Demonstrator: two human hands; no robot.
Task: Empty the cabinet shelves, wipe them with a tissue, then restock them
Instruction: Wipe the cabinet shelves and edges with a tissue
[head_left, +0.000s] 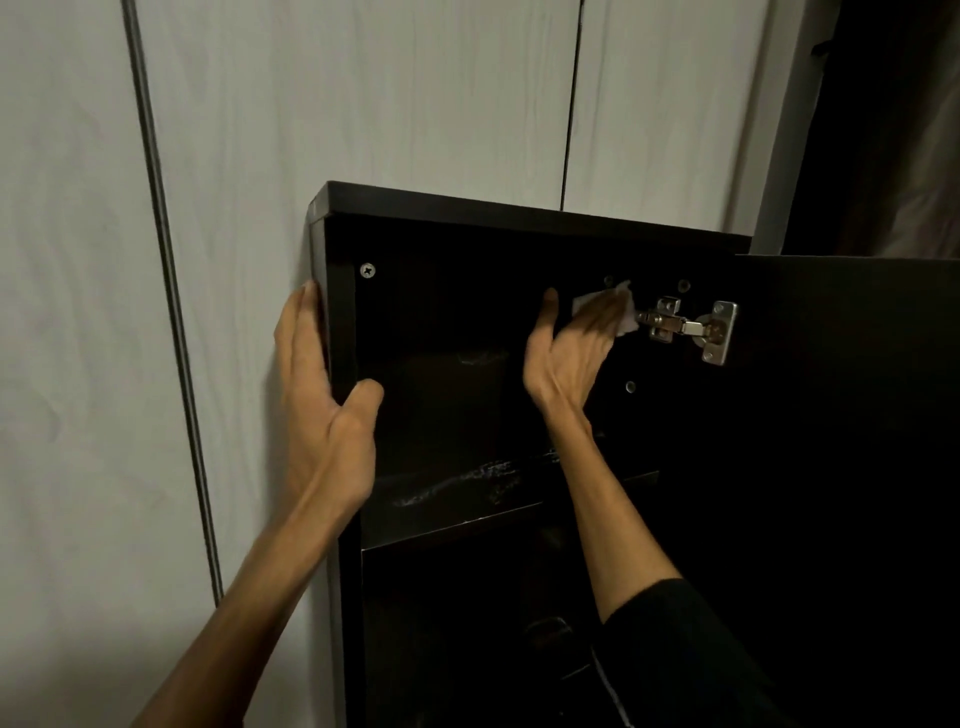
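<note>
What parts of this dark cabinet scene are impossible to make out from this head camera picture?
- Most of the tissue: covered by the right hand pressing it to the inner wall beside the hinge.
- Lower compartment: too dark to identify the shapes inside.
- Left hand fingertips: hidden behind the cabinet's left side panel it grips.
- Open door: cut off by the right edge.

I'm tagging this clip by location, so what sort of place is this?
Probably a room in a home, at a storage unit. A dark wooden cabinet stands against pale wood-grain wardrobe panels, its door held open on a metal hinge. The right hand presses a white tissue inside.
</note>
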